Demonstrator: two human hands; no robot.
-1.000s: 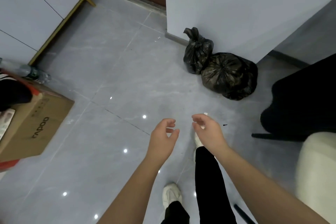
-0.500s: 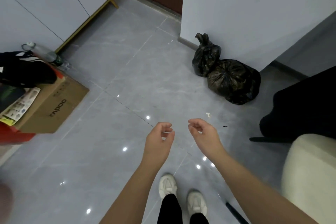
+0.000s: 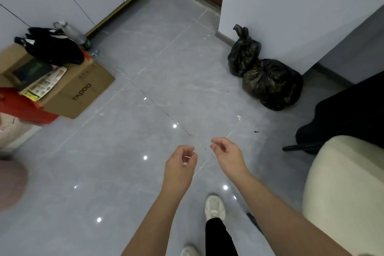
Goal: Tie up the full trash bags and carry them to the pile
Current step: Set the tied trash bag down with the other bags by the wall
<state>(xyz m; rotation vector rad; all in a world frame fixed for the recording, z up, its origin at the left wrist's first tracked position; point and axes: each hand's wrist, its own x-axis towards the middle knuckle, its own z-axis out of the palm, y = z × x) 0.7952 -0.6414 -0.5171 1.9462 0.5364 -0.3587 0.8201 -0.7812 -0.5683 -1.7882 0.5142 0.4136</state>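
done: small trash bag (image 3: 244, 52) knotted, large trash bag (image 3: 272, 83) looks gathered shut, the two touching at the wall corner (image 3: 220, 33) | where: well ahead and right of both fingertips | left hand (image 3: 180, 164): fingers loosely curled, empty | right hand (image 3: 227, 153): same, empty | left: likely nothing here; further bags cannot tell

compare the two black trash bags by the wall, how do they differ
The rear bag is smaller and narrower; the front bag is bulkier and rounder. The rear bag's knot tails stick upward; the front bag's gathered top faces the camera. Both are black, closed and touching.
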